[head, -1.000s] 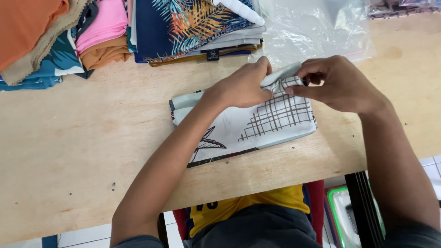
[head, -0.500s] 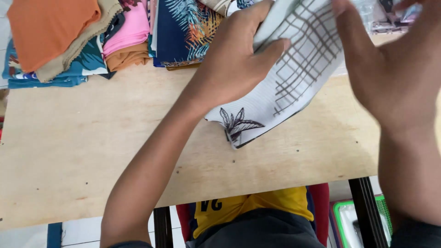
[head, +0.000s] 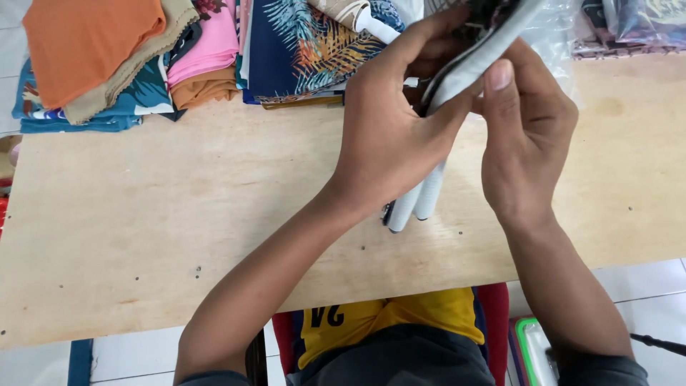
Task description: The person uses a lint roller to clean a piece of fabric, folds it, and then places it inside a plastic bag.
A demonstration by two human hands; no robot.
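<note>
My left hand (head: 389, 129) and my right hand (head: 525, 136) both grip a folded white cloth with a dark print (head: 429, 193), held up on edge above the wooden table (head: 179, 214). The cloth's rolled lower edge hangs down between my hands. Its upper part runs up past my fingertips toward a clear plastic bag (head: 550, 28) at the table's far side. My left fingers wrap around the cloth from the left, and my right thumb presses it from the right.
Stacks of folded fabric lie along the far edge: orange and beige cloth (head: 93, 50), pink cloth (head: 207, 57), a navy leaf-print piece (head: 300, 50). More bagged fabric (head: 636, 28) sits at the far right. A green-rimmed box (head: 529, 350) is on the floor.
The cloth lay flat on the table a second ago. Both hands have lifted it, turned it on edge and brought it together into a narrower fold near the plastic bag.
</note>
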